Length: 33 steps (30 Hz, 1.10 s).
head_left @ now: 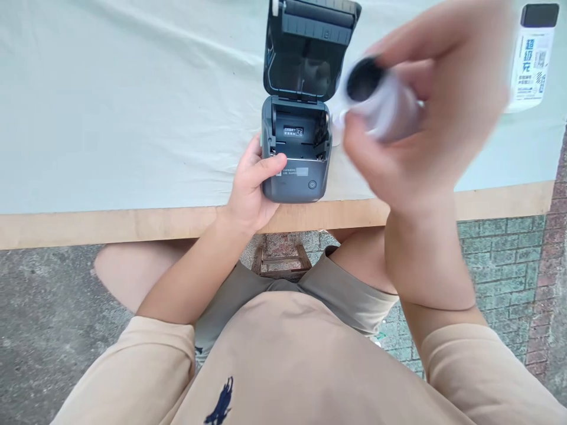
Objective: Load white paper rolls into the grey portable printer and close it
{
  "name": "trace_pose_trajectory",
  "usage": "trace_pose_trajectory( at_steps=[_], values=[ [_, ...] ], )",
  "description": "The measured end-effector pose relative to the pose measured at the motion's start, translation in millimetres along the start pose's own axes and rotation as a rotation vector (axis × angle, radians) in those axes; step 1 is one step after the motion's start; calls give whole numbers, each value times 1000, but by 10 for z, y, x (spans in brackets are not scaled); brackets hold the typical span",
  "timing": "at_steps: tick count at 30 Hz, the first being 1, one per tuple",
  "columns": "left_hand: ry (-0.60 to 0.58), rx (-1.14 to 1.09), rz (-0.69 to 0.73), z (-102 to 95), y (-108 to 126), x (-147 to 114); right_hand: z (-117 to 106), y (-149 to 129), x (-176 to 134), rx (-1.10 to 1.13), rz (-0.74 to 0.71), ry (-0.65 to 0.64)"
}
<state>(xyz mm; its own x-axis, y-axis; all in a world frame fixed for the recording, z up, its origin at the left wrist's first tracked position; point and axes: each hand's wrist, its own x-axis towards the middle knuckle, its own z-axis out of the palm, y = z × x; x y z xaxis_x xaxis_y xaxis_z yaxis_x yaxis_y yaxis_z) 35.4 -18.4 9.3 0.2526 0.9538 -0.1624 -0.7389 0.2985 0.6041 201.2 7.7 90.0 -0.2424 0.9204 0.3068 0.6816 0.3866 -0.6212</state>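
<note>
A dark grey label printer [296,183] is near the table's front edge, its lid [305,65] flipped up and away from me. No roll sits in its bay. My left hand [257,183] grips the printer's left side, with the thumb on the front rim of the bay. Raised to the right of the printer, my right hand [425,106] holds a white label roll [394,112] with a black core end facing the printer. Both that hand and the roll are smeared by motion.
A pale cloth [133,106] covers the table, leaving a bare wooden front edge [88,224]. At the far right lies a white packet [531,65] with blue print and a black top. A wooden stool [283,265] shows below the table.
</note>
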Motion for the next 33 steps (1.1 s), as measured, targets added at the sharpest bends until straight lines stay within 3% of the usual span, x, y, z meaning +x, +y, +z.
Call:
trace_pose_trajectory(
  at_steps=[5,9,15,21,27,33],
  values=[
    [26,35,6,25,-13,-20,175,-312,116,-679,-59,-270],
    [5,29,-13,41,4,-33,196,-293,160,-740,-47,-381],
    [25,65,-46,69,42,-40,160,-215,54,-650,-121,-187],
    [20,61,-17,29,-4,-12,279,-36,-71,-440,-200,106],
    [62,121,-29,37,-2,-27,272,105,-140,-301,-218,41],
    [18,90,-10,17,-8,-16,360,142,-80,-355,-251,308]
  ],
)
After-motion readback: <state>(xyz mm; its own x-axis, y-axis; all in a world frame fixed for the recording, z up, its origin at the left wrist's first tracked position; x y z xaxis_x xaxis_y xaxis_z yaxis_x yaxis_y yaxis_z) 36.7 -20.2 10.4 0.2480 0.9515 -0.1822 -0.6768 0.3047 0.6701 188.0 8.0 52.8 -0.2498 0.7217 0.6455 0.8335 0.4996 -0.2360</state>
